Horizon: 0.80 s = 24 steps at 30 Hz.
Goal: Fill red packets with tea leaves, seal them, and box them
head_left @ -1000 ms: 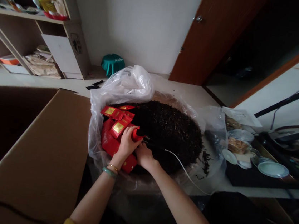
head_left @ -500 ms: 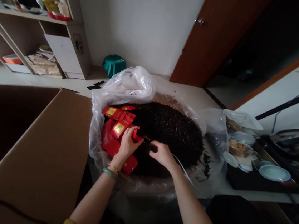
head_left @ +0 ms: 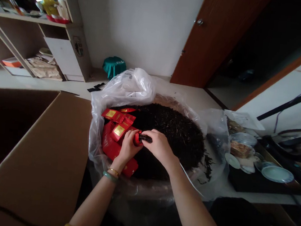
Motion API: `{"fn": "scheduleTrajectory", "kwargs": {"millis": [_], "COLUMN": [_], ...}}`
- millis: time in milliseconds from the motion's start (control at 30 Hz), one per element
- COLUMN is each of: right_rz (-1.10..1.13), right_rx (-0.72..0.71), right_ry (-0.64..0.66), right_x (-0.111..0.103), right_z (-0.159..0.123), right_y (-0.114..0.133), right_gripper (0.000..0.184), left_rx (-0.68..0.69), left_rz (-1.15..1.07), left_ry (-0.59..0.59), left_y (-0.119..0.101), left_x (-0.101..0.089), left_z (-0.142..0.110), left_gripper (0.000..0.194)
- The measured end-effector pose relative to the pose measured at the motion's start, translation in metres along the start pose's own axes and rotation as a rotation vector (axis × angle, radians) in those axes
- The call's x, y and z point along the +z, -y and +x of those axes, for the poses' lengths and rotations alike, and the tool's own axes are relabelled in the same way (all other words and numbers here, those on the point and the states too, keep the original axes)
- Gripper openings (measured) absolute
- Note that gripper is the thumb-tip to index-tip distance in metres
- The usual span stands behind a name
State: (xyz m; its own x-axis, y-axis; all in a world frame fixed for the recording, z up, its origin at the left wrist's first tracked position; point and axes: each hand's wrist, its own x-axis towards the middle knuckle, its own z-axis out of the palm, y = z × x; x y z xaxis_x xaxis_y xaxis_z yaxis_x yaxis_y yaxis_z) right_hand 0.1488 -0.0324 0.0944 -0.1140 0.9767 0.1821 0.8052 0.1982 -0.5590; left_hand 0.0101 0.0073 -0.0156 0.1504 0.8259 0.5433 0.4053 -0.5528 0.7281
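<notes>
The left hand (head_left: 128,147) has its grip curled around one red packet (head_left: 137,139); the right hand (head_left: 158,146) has its grip pinched on one dark leaf clump (head_left: 146,138) at the packet's mouth, above one leaf heap (head_left: 177,125). Beyond: two gold-labelled packets (head_left: 120,128), one door (head_left: 197,56).

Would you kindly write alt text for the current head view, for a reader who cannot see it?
A person's left hand holds a small red packet while the right hand pinches a dark clump, perhaps leaves, against it. Below is a heap of dark leaves in clear plastic, with more red packets at left.
</notes>
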Motion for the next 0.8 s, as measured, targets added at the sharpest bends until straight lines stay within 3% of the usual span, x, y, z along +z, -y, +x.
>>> {"fn": "scheduleTrajectory", "kwargs": {"millis": [267,533,800], "right_rz": [-0.096,-0.409,-0.299], "right_rx": [-0.003,0.137,0.152], "right_ry": [0.053,0.292,0.365], "right_x": [0.004,-0.009,-0.009], "right_z": [0.001,0.001,0.011], "right_y": [0.003,0.006,0.001], "right_gripper": [0.022,0.026,0.029], "left_rx": [-0.01,-0.018,-0.035], "left_rz": [0.007,0.015,0.014], "left_ry": [0.029,0.095,0.087], "left_y": [-0.004,-0.001,-0.004], "left_x": [-0.001,0.0,0.0], "left_z": [0.0,-0.002,-0.001], "left_gripper": [0.05,0.057,0.054]}}
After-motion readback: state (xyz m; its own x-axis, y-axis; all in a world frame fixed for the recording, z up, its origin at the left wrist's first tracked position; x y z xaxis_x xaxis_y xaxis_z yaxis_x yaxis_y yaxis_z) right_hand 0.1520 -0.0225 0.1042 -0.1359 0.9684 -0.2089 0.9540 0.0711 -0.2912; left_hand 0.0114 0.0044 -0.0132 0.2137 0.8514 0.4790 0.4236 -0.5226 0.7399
